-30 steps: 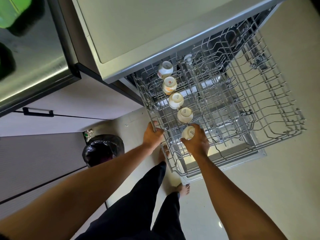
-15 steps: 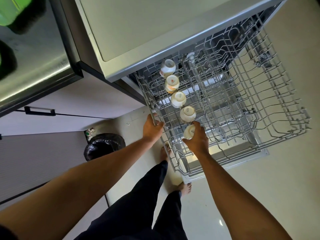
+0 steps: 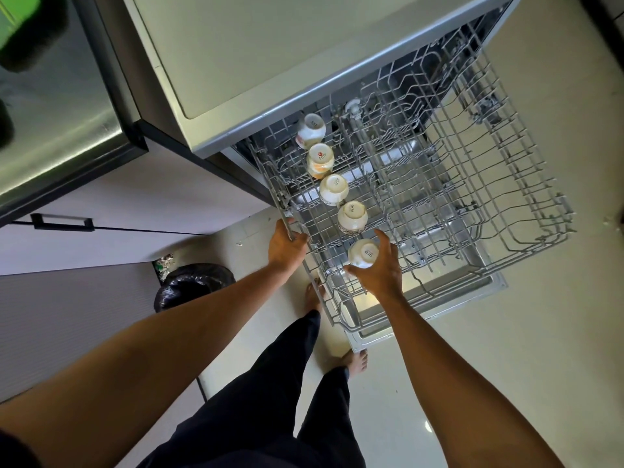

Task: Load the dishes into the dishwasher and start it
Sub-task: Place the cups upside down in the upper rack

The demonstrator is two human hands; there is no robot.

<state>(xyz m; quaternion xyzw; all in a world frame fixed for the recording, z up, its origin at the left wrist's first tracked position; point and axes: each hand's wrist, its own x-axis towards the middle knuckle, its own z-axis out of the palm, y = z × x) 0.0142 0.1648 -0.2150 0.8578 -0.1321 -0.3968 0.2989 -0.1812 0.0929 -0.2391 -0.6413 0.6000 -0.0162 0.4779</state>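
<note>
At the near end of the cup row, the fingers (image 3: 383,241) of the right hand (image 3: 381,275) are spread wide and nearly straight along the right side of the nearest cup (image 3: 363,253), with the thumb (image 3: 353,270) at its near edge. I cannot tell whether they press on it. That cup sits upside down on the tines. The left hand (image 3: 285,248) has its fingers curled over the left rail of the rack (image 3: 271,184), gripping it. Beyond the nearest cup I see four more cups (image 3: 333,189) in a line running back along the rack's left side, all bottom-up. The rack is pulled out over the open dishwasher door (image 3: 486,285). A black-bagged bin (image 3: 192,285) stands on the floor to the left.
</note>
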